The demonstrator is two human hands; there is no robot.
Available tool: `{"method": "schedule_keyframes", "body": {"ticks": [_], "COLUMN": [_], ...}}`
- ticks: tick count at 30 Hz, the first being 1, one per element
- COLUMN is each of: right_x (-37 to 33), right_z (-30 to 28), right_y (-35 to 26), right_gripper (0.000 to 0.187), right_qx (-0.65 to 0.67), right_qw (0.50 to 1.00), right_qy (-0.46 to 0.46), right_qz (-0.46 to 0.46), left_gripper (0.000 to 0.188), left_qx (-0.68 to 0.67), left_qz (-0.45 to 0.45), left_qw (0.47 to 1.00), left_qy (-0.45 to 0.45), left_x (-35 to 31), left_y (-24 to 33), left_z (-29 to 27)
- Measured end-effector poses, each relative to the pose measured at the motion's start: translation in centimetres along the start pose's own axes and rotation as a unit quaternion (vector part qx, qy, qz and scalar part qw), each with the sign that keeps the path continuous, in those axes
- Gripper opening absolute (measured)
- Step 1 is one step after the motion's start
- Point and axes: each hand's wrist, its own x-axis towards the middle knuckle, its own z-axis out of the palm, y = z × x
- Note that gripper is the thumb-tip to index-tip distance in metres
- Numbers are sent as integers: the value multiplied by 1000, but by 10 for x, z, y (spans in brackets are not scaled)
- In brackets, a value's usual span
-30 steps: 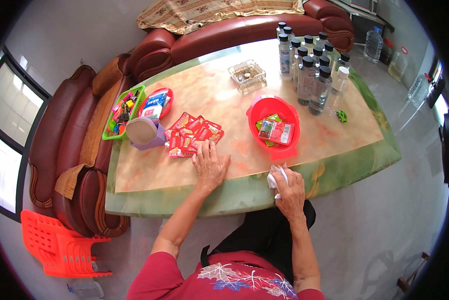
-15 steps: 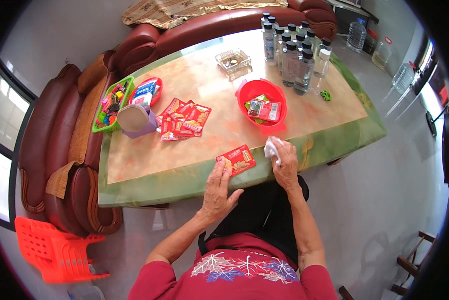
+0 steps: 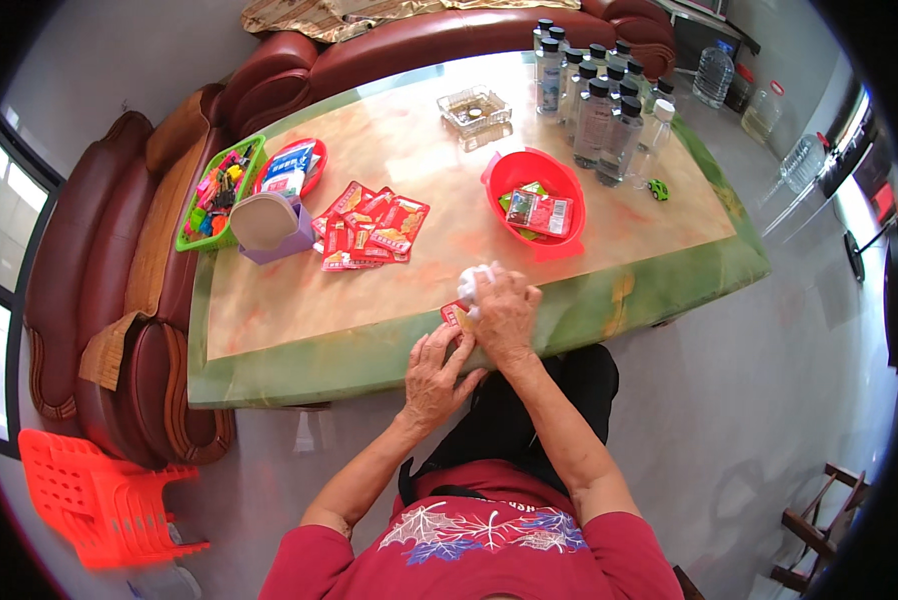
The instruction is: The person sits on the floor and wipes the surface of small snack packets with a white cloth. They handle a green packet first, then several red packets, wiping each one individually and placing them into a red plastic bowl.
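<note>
Head view: the right hand (image 3: 507,318) has its grip closed round white cloth (image 3: 472,284) over a red packet (image 3: 451,313) on the worktop (image 3: 589,305); the left hand (image 3: 437,380), open, touches the packet and should pin it flat

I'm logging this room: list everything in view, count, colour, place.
Table: one, beige, green, centre
Packet: one, red, near edge
Tissue: one, white, near packet
Packet pile: one, red, table's left
Bowl: one, red, table's right
Bowl packets: several, red, green, inside
Bottles: over ten, clear, far right
Toy car: one, green, near bottles
Dish: one, clear, far middle
Box: one, purple, beside pile
Basket: one, green, left edge
Plate: one, red, beside basket
Sofas: two, maroon, left, behind
Chairs: several, orange, floor left
Jugs: several, clear, floor right
Left hand: one, bare, on packet
Right hand: one, bare, holding tissue
</note>
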Motion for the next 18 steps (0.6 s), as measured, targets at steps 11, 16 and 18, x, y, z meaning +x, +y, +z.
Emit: {"method": "schedule_keyframes", "body": {"ticks": [11, 16, 18], "right_x": [1, -11, -10], "right_z": [-20, -13, -15], "right_y": [6, 5, 14], "right_gripper": [41, 52, 52], "right_qx": [257, 58, 28], "right_qw": [935, 995, 998], "right_qy": [-182, -30, -21], "right_qz": [-163, -76, -47], "left_gripper": [46, 50, 52], "left_qx": [4, 35, 25], "left_qz": [-31, -32, -40], "left_qw": [999, 999, 999], "left_qy": [45, -2, -11], "left_x": [-4, 0, -1], "left_y": [1, 6, 5], "left_z": [10, 0, 2]}}
